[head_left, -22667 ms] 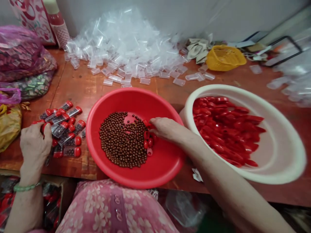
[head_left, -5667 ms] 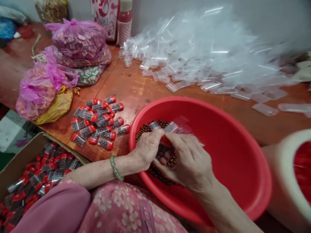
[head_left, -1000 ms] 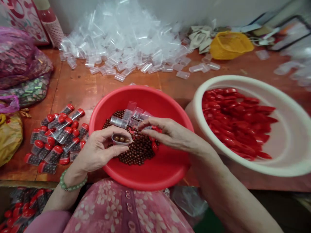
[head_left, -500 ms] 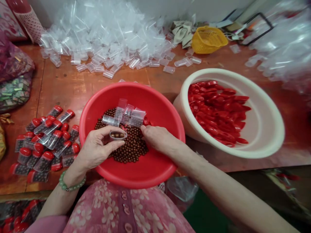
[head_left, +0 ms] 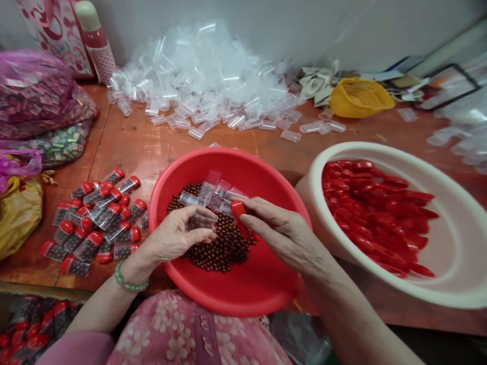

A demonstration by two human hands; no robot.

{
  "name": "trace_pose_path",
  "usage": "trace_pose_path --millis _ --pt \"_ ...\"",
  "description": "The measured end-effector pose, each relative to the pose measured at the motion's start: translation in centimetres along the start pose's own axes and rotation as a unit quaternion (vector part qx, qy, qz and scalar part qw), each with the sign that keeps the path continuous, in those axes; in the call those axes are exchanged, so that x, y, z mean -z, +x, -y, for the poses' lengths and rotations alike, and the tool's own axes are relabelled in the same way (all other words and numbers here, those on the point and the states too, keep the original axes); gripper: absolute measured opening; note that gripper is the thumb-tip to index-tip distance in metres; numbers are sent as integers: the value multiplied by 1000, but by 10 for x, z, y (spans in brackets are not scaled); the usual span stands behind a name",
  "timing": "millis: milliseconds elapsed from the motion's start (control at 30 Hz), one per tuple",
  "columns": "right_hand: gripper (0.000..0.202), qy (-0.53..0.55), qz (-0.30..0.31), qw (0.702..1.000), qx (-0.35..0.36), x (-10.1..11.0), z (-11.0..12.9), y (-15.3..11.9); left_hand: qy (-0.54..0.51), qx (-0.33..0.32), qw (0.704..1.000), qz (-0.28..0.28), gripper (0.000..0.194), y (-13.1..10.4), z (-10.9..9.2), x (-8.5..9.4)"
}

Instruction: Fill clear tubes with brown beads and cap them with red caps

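Observation:
My left hand is closed around a clear plastic tube with dark balls inside, held over a red basin. Between the thumb and fingers of my right hand is a red cap, a short gap to the right of the tube. Beneath both hands lies a heap of shiny brown balls in the basin. Several more clear tubes rest on the heap, behind my hands; whether they are all filled I cannot tell.
Capped tubes with red tops lie piled at the left. A cream basin of red caps stands at the right. Empty clear tubes are heaped at the back, near a yellow basket. Plastic bags sit far left.
My right hand has risen from the balls and now shows a red cap in its fingers. The tube in my left hand has tipped from mouth-up toward its side. The view has shifted too.

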State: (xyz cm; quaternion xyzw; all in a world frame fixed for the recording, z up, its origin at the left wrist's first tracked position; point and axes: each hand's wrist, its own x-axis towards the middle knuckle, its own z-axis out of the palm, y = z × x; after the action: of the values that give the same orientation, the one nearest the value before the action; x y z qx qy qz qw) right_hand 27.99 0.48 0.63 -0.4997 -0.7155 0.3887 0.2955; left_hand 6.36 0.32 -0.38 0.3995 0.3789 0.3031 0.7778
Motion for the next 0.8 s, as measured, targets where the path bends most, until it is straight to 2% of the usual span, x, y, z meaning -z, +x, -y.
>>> trace_pose_path --millis 100,200,467,633,800 --pt "28 37 -22 998 41 -11 18 6 -20 -4 1000 1 32 -1 1 -1" --pt "25 59 -28 996 63 -21 25 13 -27 -13 999 15 35 -1 1 -1" --pt "20 58 -39 993 91 -28 14 16 6 -13 1000 18 28 -2 3 0" --pt "20 33 -49 989 137 -29 13 17 46 -5 999 18 29 -1 3 2" --pt "22 4 -27 987 157 -30 10 15 86 -25 996 11 20 0 6 3"
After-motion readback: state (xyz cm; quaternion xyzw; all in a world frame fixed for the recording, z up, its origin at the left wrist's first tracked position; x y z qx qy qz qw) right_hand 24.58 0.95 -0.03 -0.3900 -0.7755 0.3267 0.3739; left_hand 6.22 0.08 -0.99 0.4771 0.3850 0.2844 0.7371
